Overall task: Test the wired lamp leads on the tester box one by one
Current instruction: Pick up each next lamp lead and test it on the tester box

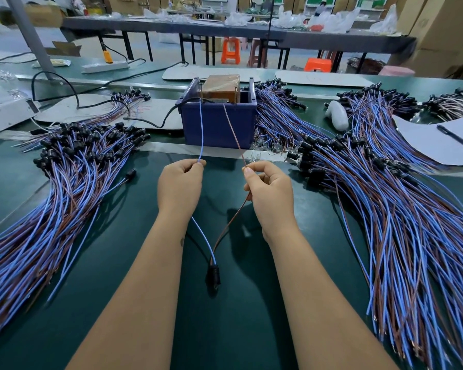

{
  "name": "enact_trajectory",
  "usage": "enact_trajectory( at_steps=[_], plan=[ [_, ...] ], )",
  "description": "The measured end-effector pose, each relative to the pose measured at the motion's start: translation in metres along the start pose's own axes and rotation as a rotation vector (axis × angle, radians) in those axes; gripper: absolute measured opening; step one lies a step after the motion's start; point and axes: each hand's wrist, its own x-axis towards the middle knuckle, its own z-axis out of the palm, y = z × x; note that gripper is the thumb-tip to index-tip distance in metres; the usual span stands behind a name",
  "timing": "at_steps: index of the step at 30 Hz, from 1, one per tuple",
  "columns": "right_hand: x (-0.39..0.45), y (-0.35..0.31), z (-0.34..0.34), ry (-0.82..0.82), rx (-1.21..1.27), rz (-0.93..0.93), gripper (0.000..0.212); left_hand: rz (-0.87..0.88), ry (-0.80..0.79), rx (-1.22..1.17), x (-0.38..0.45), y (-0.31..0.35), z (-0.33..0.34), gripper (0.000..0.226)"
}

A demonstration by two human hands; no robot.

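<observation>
My left hand [181, 184] pinches a blue wire [201, 129] and my right hand [267, 189] pinches a brown wire [232, 128]. Both wires run up from my fingers to the tester box [221, 88], a taped brown block inside a blue bin [215, 124]. Below my hands the two wires join at a black lamp socket [213, 273] that hangs near the green mat between my forearms. Whether the wire tips touch the tester's contacts I cannot tell.
Large piles of blue and brown wired leads with black sockets lie left [64, 182] and right [385, 196] of me. A white sheet with a pen [456, 137] sits far right. A black cable [155, 124] runs to the bin. Benches and orange stools stand behind.
</observation>
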Motion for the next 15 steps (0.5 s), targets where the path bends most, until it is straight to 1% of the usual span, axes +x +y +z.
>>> enact_trajectory(
  at_steps=[7, 15],
  plan=[
    [0.0018, 0.0016, 0.0008, 0.056, 0.031, 0.015, 0.019, 0.023, 0.01, -0.027, -0.001, 0.0016, -0.0007, 0.023],
    [0.001, -0.0011, -0.0008, 0.09, 0.053, 0.03, 0.015, 0.058, 0.003, -0.026, 0.0, 0.0016, -0.0012, 0.023]
  ],
)
